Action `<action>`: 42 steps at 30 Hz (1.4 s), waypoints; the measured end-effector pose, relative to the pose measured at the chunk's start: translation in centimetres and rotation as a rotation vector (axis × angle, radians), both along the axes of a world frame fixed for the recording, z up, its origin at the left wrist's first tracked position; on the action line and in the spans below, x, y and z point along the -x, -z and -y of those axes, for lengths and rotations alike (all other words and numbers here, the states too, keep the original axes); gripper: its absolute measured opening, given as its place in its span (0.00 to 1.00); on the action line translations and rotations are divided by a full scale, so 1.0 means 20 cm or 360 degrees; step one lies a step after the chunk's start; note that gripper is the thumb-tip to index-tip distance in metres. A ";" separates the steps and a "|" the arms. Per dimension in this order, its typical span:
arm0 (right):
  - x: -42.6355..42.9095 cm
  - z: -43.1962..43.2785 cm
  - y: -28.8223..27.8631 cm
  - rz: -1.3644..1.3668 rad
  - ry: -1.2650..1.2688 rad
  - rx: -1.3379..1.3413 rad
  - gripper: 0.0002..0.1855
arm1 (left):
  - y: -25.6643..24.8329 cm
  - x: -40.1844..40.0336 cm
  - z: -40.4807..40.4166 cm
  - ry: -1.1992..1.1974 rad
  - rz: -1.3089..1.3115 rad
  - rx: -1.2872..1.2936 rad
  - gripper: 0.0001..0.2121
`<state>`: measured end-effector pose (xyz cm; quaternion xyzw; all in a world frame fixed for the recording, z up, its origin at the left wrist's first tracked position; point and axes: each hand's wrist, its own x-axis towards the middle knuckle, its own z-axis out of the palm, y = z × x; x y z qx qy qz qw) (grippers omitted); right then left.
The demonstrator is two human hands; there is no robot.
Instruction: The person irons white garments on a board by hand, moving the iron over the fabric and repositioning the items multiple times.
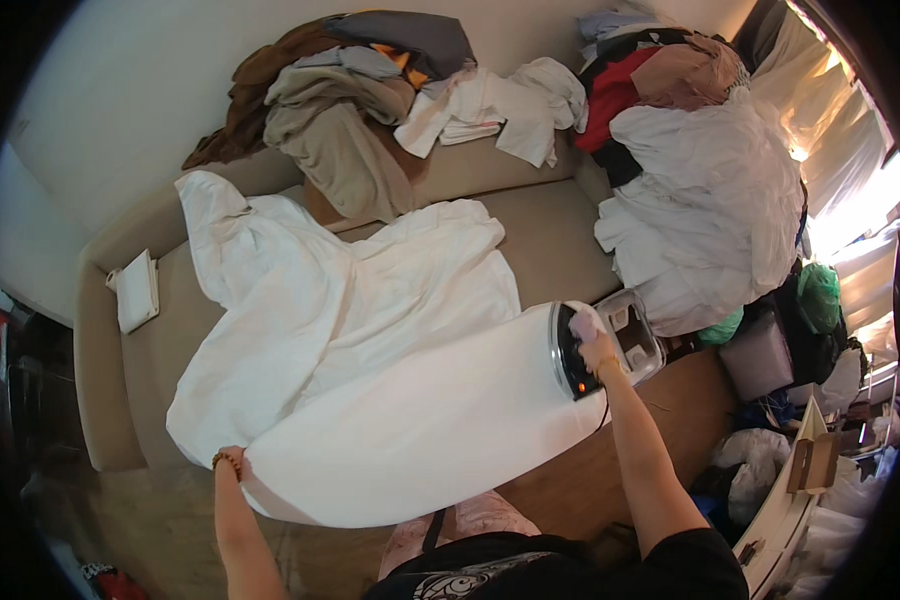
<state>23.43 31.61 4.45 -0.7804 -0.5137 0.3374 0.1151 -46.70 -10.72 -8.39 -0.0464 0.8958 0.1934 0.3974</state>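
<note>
A large white cloth [292, 300], perhaps a garment, lies over the far side of the white-covered ironing board [450, 435] and spreads onto the sofa. My left hand [230, 457] grips the fabric at the board's left end, with the fingers partly hidden by the folds. At the right end, my right hand [596, 354] is closed around the handle of a black clothes iron [568, 356]. An orange light glows on the iron, and its cord hangs past the near edge of the board. Just beyond it is the board's iron rest [649, 337].
A beige sofa [562, 232] stands behind the board. Along its back are heaped brown and grey clothes [337, 112] and white garments [487, 112]. A tall pile of white fabric [697, 217] rises at the right. Bags [757, 352] and a small open cardboard box [815, 463] sit farther right.
</note>
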 end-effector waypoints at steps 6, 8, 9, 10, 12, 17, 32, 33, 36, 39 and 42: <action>0.26 0.11 0.02 -0.0358 0.0142 0.0117 0.16 | -0.27 -0.10 -0.07 -0.0370 -0.0581 -0.0398 0.15; 0.46 0.26 0.05 -0.0331 -0.0226 0.0176 0.16 | -0.37 -0.11 -0.07 -0.0403 -0.0649 -0.0453 0.14; 0.63 0.37 0.05 -0.0271 -0.0522 0.0141 0.16 | -0.41 -0.12 -0.05 -0.0405 -0.0667 -0.0437 0.14; 0.75 0.46 0.09 -0.0115 -0.0883 -0.0046 0.16 | -0.43 -0.13 -0.07 -0.0391 -0.0669 -0.0433 0.14; 1.17 0.69 0.02 -0.0096 -0.1305 -0.0193 0.22 | -0.46 -0.13 -0.05 -0.0419 -0.0751 -0.0402 0.13; 1.77 1.09 -0.13 -0.0149 -0.1734 -0.0016 0.26 | -0.44 -0.16 -0.10 -0.0539 -0.0817 -0.0351 0.13; 0.23 0.23 0.14 0.0194 -0.0231 -0.0256 0.19 | -0.33 -0.12 -0.11 -0.0561 -0.0866 -0.0228 0.17; 0.30 0.22 0.11 0.0129 -0.0129 -0.0223 0.18 | -0.32 -0.10 -0.04 -0.0618 -0.0788 -0.0260 0.18; 0.33 0.30 0.01 -0.0392 0.0028 0.0133 0.17 | -0.27 -0.17 0.05 -0.1158 -0.0181 -0.0493 0.22; 0.71 0.51 -0.06 -0.0241 -0.1190 0.0005 0.23 | -0.06 -0.15 0.59 -0.1250 0.0923 -0.1029 0.27; 1.08 0.72 -0.09 0.0109 -0.1761 0.0177 0.28 | -0.01 -0.32 0.45 -0.1109 0.0981 -0.0574 0.17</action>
